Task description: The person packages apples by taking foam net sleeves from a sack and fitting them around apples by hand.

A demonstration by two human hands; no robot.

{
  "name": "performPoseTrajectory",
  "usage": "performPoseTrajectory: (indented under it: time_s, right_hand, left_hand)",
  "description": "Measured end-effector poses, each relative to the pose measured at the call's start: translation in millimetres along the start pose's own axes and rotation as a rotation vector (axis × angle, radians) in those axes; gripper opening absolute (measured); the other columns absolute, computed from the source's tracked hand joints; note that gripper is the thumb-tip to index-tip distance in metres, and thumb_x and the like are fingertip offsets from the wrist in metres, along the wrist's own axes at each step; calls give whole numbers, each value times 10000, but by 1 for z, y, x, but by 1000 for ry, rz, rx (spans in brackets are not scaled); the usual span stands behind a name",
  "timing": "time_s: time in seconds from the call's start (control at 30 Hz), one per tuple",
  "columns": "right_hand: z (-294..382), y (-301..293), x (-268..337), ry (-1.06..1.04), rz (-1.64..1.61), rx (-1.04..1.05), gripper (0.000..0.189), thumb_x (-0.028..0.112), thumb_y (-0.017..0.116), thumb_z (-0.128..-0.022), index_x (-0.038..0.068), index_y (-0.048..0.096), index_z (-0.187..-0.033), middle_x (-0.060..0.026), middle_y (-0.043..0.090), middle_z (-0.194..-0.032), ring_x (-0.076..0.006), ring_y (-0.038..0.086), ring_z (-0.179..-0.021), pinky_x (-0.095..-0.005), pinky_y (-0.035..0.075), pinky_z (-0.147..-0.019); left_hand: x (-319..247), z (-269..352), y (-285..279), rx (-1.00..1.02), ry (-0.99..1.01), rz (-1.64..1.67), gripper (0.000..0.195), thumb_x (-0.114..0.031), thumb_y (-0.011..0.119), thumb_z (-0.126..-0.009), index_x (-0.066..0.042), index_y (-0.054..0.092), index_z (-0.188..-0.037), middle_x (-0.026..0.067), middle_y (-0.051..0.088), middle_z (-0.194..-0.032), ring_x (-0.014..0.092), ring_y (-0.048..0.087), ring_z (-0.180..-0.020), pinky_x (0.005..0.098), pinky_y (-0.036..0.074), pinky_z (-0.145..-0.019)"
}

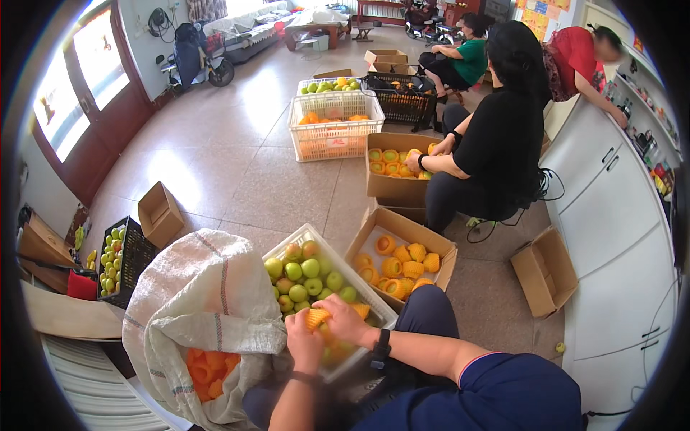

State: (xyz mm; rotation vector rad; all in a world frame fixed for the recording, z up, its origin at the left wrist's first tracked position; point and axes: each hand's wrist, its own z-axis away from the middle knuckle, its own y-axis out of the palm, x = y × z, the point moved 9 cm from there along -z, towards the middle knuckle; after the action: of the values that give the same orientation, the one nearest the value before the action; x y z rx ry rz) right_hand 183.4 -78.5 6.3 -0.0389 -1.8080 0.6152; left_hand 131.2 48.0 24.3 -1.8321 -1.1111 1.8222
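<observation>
Above a white plastic crate (384,318) of green and reddish apples (298,293), my left hand (303,336) and my right hand (345,321) both grip an orange foam fruit net (317,319). Whether fruit is inside that net cannot be told. To the left of my hands stands a white woven sack (188,291), its mouth folded back over many orange foam nets (207,372). Beyond the crate, a cardboard box (444,245) holds several apples in orange foam nets (413,269). More netted pieces lie in the crate near my right hand.
A co-worker in black (485,134) handles netted fruit in another cardboard box (396,187). Farther off are a white crate (337,129) and two people. A black crate (132,258) of apples and a small carton (160,214) stand left; another carton (544,272) stands right, beside white cabinets (614,237).
</observation>
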Motion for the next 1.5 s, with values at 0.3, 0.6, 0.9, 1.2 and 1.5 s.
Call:
performPoseTrajectory:
  time_s: [0.3, 0.6, 0.9, 1.2, 1.5]
  right_hand:
    - [-8, -1, 7, -80, 32, 8, 368, 30, 572, -851, 43, 606, -1217, -173, 603, -1123, -351, 595, -1088, -412, 496, -925]
    - [-8, 6, -8, -54, 303, 162, 285, 118, 578, -859, 86, 668, -1128, -110, 637, -1045, -346, 624, -1024, -422, 519, -856]
    - [12, -3, -10, 150, 265, 69, 361, 117, 630, -795, 83, 649, -1155, -140, 622, -1080, -351, 627, -1044, -438, 529, -864]
    - [-4, 4, -31, 22, 99, 57, 570, 336, 765, -861, 42, 555, -1301, -150, 613, -1183, -309, 603, -1073, -423, 491, -927]
    - [-31, -13, -103, 343, 12, 80, 536, 371, 655, -935, -37, 573, -1273, -207, 642, -1236, -328, 632, -1125, -409, 501, -955]
  left_hand:
    - [-1, -4, -2, 6, 20, -25, 301, -70, 682, -793, -62, 668, -1094, 176, 567, -1096, 365, 596, -1021, 438, 513, -847]
    - [-8, -6, 11, 59, 112, -131, 239, -109, 687, -819, -71, 666, -1054, 141, 601, -1072, 350, 603, -995, 442, 514, -836]
    - [13, 3, 16, 141, -44, -172, 306, -183, 668, -842, -95, 631, -1133, 133, 608, -1088, 362, 627, -966, 456, 530, -798]
    - [23, -10, 16, 44, 44, -52, 304, -190, 616, -884, -110, 614, -1177, 174, 633, -1081, 403, 615, -995, 504, 522, -791]
    - [93, -16, -31, -235, -494, 740, 249, -191, 578, -985, 32, 682, -1020, 39, 680, -803, 92, 607, -701, 327, 513, -605]
